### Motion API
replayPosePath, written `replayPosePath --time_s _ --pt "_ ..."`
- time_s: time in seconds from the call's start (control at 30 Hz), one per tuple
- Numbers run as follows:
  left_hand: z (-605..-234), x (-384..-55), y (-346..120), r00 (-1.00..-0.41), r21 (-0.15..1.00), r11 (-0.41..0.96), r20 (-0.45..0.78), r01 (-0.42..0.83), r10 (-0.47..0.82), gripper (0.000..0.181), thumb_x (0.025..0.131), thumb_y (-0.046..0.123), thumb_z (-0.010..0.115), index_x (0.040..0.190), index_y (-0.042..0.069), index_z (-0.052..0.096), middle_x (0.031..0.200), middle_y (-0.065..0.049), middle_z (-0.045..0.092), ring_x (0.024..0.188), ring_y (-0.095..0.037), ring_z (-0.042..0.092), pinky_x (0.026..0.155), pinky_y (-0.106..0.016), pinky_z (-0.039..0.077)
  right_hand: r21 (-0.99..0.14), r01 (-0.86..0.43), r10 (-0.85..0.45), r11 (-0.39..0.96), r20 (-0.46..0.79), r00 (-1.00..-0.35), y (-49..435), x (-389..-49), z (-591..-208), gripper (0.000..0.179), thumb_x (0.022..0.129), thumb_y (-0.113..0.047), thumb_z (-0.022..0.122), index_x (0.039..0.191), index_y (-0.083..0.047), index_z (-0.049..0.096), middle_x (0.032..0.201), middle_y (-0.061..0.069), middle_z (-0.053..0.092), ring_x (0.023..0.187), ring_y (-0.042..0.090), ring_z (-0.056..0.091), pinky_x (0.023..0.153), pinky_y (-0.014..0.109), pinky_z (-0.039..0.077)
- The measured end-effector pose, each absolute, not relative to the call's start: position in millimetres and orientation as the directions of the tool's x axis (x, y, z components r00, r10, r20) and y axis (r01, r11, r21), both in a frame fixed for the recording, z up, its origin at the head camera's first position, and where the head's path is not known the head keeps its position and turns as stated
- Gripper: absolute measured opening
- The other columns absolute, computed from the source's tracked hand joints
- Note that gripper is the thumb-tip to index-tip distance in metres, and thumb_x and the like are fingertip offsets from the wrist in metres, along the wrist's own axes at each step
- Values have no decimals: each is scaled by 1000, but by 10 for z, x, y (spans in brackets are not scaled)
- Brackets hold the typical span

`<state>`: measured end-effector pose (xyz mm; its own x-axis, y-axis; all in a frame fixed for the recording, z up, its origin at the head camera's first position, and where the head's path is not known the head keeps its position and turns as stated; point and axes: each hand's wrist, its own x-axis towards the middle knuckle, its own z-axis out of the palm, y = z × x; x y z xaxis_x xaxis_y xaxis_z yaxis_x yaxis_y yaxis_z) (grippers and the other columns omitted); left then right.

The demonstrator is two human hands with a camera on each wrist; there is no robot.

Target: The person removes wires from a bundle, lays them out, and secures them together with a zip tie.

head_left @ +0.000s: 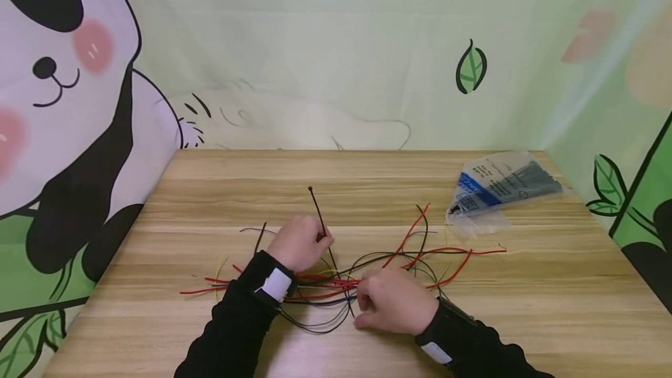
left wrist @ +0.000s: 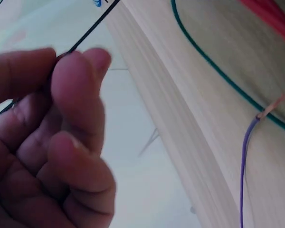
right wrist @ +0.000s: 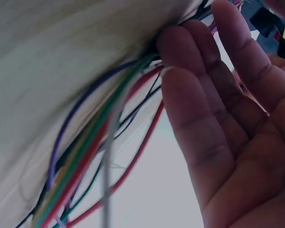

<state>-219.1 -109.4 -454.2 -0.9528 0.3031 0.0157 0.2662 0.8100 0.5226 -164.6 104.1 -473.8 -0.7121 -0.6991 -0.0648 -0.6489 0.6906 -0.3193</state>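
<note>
My left hand (head_left: pixel 301 244) pinches a thin black cable tie (head_left: pixel 317 206) between thumb and fingers. Its small head points up and away, and its tail runs down across the wires toward my right hand (head_left: pixel 396 302). In the left wrist view the black strip (left wrist: pixel 97 26) comes out from between the fingertips. A loose bundle of red, black, yellow and other thin wires (head_left: pixel 336 283) lies across the table under both hands. The right wrist view has my fingers (right wrist: pixel 190 102) only slightly bent, their tips right at the coloured wires (right wrist: pixel 88 161).
A clear plastic bag (head_left: pixel 504 182) with a blue label and dark strips inside lies at the table's back right. Wire ends fan out left and right over the wooden table (head_left: pixel 315 168). Behind the table hangs a printed panda backdrop (head_left: pixel 294 63).
</note>
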Motion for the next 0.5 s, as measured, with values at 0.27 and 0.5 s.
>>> replayPosePath --time_s 0.27,0.5 --pt "-4502 -2208 -1139 -951 514 799 169 310 260 15 95 19 69 91 8 79 83 -4 76 67 -11 62 62 -28 48 -262 -666 -695 698 -27 -719 1025 -1645 -4787 25 76 -39 86 71 -25 66 73 -14 57 65 1 44 60 21 35" --pt "-4474 -2203 -1137 -936 519 780 215 351 278 15 94 20 70 90 9 79 80 -2 76 62 -6 58 58 -24 46 -249 -676 -696 694 6 -718 1017 -1653 -4824 21 77 -37 85 73 -24 69 74 -14 59 66 0 47 61 21 38"
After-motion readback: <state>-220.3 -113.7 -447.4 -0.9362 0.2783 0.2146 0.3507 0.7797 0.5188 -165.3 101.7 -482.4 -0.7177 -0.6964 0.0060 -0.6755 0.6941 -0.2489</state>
